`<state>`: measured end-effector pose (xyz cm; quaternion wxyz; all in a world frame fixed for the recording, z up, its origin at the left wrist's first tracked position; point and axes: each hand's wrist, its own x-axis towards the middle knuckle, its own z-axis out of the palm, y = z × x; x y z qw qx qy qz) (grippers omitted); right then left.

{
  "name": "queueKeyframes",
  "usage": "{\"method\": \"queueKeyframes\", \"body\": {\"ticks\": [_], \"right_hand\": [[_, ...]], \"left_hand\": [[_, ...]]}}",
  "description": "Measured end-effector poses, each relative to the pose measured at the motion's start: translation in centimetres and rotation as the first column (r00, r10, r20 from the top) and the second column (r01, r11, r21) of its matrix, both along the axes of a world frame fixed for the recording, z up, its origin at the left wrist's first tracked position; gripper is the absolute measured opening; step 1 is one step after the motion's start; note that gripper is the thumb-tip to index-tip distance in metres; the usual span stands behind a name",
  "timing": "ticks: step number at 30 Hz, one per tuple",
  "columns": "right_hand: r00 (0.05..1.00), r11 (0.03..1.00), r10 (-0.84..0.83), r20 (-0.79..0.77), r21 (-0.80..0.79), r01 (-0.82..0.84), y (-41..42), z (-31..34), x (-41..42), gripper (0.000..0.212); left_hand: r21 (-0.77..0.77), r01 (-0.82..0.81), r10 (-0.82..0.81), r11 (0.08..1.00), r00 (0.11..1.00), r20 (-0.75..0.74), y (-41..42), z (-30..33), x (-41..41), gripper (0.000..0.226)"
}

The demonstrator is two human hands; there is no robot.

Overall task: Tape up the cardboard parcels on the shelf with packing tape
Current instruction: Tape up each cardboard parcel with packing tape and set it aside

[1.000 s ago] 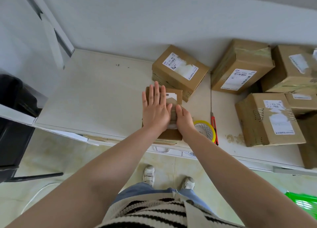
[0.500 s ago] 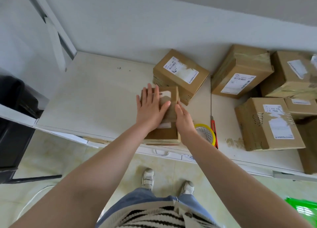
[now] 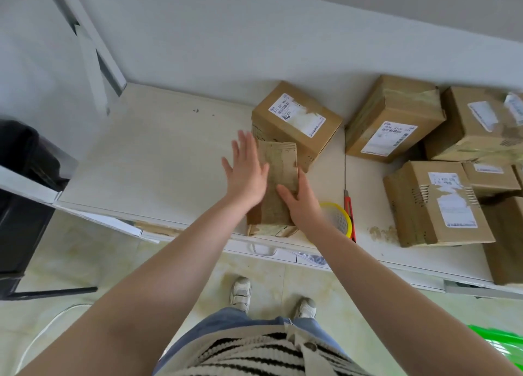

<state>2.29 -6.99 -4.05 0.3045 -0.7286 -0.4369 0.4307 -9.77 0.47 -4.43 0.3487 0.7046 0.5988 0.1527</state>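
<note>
A small cardboard parcel [image 3: 278, 177], wrapped in worn tape, stands tipped up near the front edge of the white shelf [image 3: 147, 160]. My left hand [image 3: 246, 169] lies with straight, spread fingers against the parcel's left side. My right hand [image 3: 300, 200] holds its right side, thumb across the near face and fingers behind the edge. A yellow roll of packing tape [image 3: 339, 220] lies on the shelf just right of my right wrist, partly hidden by it.
A red utility knife [image 3: 349, 214] lies beside the tape roll. A labelled box [image 3: 297, 121] stands right behind the small parcel, and several more boxes [image 3: 435, 203] crowd the shelf's right side. A black bin [image 3: 22, 177] stands at the left.
The small parcel has been turned up from lying flat, so a taped side now faces me. My left hand has slid off its top to its left side.
</note>
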Motion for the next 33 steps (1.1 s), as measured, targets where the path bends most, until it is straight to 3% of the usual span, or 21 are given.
{"method": "queueKeyframes", "body": {"ticks": [2, 4, 7, 9, 13, 16, 18, 19, 20, 22, 23, 25, 27, 28, 30, 33], "right_hand": [[0.996, 0.999, 0.003, -0.091, -0.032, -0.006, -0.2, -0.2, 0.0, 0.062], [0.982, 1.000, -0.009, -0.189, -0.024, 0.004, -0.3, 0.1, 0.1, 0.056], [0.946, 0.999, -0.023, -0.324, -0.042, 0.010, -0.2, -0.1, 0.6, 0.045], [0.927, 0.998, -0.035, -0.373, -0.067, 0.011, -0.2, -0.8, 0.9, 0.056], [0.936, 0.995, -0.056, -0.347, -0.100, 0.022, -0.2, -0.7, 1.1, 0.065], [0.932, 0.996, -0.046, -0.359, -0.084, 0.017, -0.3, -0.7, 1.1, 0.061], [0.931, 0.998, -0.046, -0.362, -0.053, 0.028, -0.5, -0.6, 0.9, 0.055], [0.931, 0.999, -0.044, -0.363, -0.028, 0.037, -0.6, -0.6, 0.9, 0.053], [0.926, 0.998, -0.053, -0.373, -0.005, 0.055, -0.7, -0.6, 0.9, 0.050], [0.903, 0.994, -0.092, -0.419, 0.011, 0.106, -0.8, -0.8, 0.9, 0.045], [0.886, 0.991, -0.116, -0.448, 0.002, 0.131, -0.8, -0.9, 0.8, 0.043], [0.819, 0.979, -0.184, -0.544, -0.029, 0.201, -0.8, -0.6, 0.5, 0.039], [0.682, 0.964, -0.228, -0.694, -0.061, 0.260, -0.7, -0.2, 0.1, 0.034], [0.614, 0.960, -0.237, -0.753, -0.083, 0.269, -0.7, 0.0, 0.1, 0.034], [0.550, 0.963, -0.239, -0.800, -0.124, 0.239, -0.8, -0.1, 0.3, 0.036], [0.661, 0.965, -0.257, -0.705, -0.148, 0.217, -0.5, -1.0, 0.6, 0.037]], "left_hand": [[0.280, 0.152, -0.056, 0.948, 0.945, -0.321, -0.5, 0.1, 1.9, 0.071], [0.303, 0.252, -0.094, 0.919, 0.886, -0.454, -0.8, -0.6, 2.9, 0.068], [0.269, 0.281, -0.115, 0.921, 0.856, -0.504, -0.6, -1.4, 2.8, 0.065], [0.270, 0.290, -0.117, 0.918, 0.849, -0.515, -0.5, -1.5, 2.7, 0.065], [0.251, 0.301, -0.117, 0.920, 0.823, -0.556, -0.5, -1.6, 2.8, 0.067], [0.222, 0.298, -0.125, 0.928, 0.813, -0.569, -0.5, -1.4, 2.8, 0.067], [0.201, 0.319, -0.177, 0.926, 0.839, -0.515, -0.2, -0.9, 2.5, 0.067], [0.190, 0.312, -0.219, 0.931, 0.894, -0.391, 0.1, -0.5, 2.1, 0.066], [0.170, 0.264, -0.236, 0.949, 0.957, -0.169, 0.2, 0.0, 1.6, 0.066], [0.075, 0.016, -0.038, 0.997, 0.953, 0.300, 0.1, 1.0, 0.1, 0.067], [-0.030, -0.151, 0.151, 0.988, 0.918, 0.367, -0.1, 0.8, -0.7, 0.070], [-0.370, -0.421, 0.528, 0.828, 0.807, 0.263, -0.7, 0.1, -2.3, 0.082], [-0.695, -0.423, 0.689, 0.582, 0.710, 0.145, -1.5, -0.1, -3.9, 0.095], [-0.771, -0.361, 0.701, 0.524, 0.698, 0.150, -1.9, 0.3, -4.5, 0.092], [-0.764, -0.317, 0.660, 0.562, 0.729, 0.183, -2.0, 0.8, -5.3, 0.076], [-0.543, -0.412, 0.588, 0.732, 0.785, 0.197, -1.9, 0.9, -5.4, 0.059]]}}
